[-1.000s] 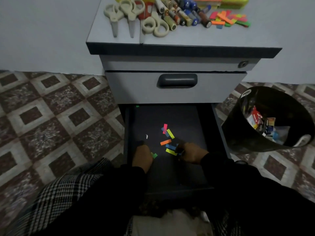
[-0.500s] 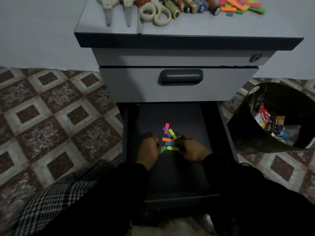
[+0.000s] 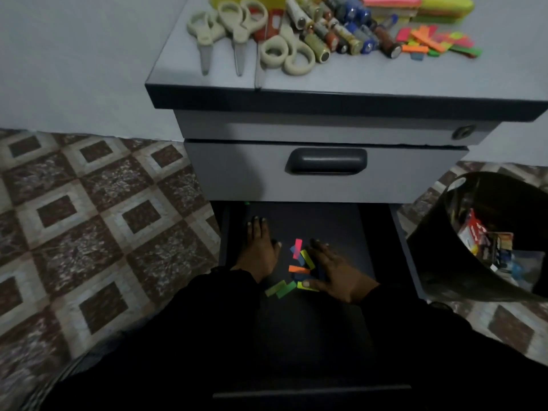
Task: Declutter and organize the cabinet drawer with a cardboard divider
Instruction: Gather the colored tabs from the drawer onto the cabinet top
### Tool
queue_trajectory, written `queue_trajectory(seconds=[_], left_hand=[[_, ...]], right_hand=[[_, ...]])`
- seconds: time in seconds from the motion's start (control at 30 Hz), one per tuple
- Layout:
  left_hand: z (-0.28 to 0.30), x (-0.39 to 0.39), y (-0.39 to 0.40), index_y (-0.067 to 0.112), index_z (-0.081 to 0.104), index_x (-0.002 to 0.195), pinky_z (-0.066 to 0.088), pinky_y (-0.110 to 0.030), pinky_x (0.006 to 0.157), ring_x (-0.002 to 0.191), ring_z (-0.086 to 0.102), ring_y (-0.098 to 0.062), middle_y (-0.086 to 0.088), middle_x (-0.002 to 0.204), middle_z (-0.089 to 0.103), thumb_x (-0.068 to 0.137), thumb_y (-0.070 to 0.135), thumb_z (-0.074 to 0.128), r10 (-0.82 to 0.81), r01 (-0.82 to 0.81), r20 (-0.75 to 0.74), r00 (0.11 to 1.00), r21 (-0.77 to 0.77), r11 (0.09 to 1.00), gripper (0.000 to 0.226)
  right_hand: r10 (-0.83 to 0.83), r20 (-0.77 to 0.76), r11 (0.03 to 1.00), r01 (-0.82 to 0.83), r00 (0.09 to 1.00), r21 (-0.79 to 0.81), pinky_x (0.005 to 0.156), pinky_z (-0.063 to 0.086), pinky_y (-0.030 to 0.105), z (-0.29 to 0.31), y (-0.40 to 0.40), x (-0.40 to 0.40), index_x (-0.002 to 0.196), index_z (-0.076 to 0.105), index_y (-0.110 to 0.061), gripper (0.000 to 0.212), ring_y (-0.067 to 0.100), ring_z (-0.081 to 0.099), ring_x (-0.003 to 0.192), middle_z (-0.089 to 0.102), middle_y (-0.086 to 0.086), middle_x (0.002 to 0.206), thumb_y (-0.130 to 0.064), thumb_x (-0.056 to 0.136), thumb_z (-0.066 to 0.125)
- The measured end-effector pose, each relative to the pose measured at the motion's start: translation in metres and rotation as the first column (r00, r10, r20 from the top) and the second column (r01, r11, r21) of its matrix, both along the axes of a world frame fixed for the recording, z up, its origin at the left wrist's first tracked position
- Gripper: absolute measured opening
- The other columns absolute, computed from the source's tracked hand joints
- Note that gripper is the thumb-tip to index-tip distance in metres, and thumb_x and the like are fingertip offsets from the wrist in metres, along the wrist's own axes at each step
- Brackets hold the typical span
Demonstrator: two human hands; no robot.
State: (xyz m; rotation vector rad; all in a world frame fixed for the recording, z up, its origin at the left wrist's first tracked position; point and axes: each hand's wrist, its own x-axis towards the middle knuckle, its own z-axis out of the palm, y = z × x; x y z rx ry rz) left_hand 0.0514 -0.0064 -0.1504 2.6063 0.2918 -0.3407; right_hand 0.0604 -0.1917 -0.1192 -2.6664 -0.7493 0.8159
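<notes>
The bottom drawer (image 3: 341,223) of the grey cabinet is pulled out, dark inside. Several small coloured paper strips (image 3: 299,264) lie on its floor in a loose cluster, pink, blue, yellow, orange and green. My left hand (image 3: 261,250) lies flat on the drawer floor just left of them, fingers straight and pointing to the back. My right hand (image 3: 335,271) lies flat on the right side of the cluster, fingers spread, thumb touching a yellow strip. No cardboard divider is in view.
On the cabinet top (image 3: 341,75) lie several scissors (image 3: 237,28), batteries (image 3: 341,31), more coloured strips (image 3: 436,43) and sticky-note pads (image 3: 415,4). The middle drawer (image 3: 326,170) is closed. A black bin (image 3: 492,238) with rubbish stands right of the drawer. Patterned tile floor on the left.
Both hands have opened out flat; the left one has slid toward the drawer's back left. The strips sit gathered closer together than a second ago.
</notes>
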Motion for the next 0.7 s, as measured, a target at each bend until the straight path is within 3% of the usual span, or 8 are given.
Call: queue_trajectory(seconds=[0.23,0.5,0.7], left_hand=[[0.004,0.03,0.008,-0.002,-0.007,0.147,0.004,-0.037,0.116,0.145,-0.004,-0.032,-0.018,0.156,-0.012,0.101,0.034,0.035,0.048,-0.049,-0.048,0.998,-0.01,0.999,0.072],[-0.001,0.046,0.011,-0.003,-0.005,0.147,0.016,-0.039,0.116,0.143,0.012,-0.034,-0.02,0.156,0.0,0.1,0.034,0.038,0.178,-0.186,-0.1,0.979,-0.077,0.98,0.074],[0.009,0.041,0.014,0.001,-0.007,0.148,0.015,-0.041,0.117,0.145,0.007,-0.033,-0.017,0.157,-0.005,0.1,0.038,0.036,0.09,-0.083,-0.155,0.984,0.051,0.995,0.074]], right_hand=[[-0.035,0.01,0.999,0.035,0.999,0.037,0.119,0.007,0.035,-0.003,-0.001,0.01,0.15,0.011,-0.012,0.084,0.022,0.0,0.146,0.001,0.009,0.158,-0.049,0.088,0.055],[-0.053,-0.004,0.998,0.053,0.999,0.039,0.117,0.004,0.028,-0.008,-0.001,0.012,0.15,0.007,-0.011,0.087,0.021,0.003,0.146,0.005,0.008,0.158,-0.049,0.088,0.054],[-0.062,-0.025,0.998,0.063,0.998,0.013,0.119,0.009,0.031,-0.01,-0.002,0.012,0.15,0.009,-0.01,0.087,0.02,0.007,0.146,0.01,0.008,0.157,-0.051,0.087,0.054]])
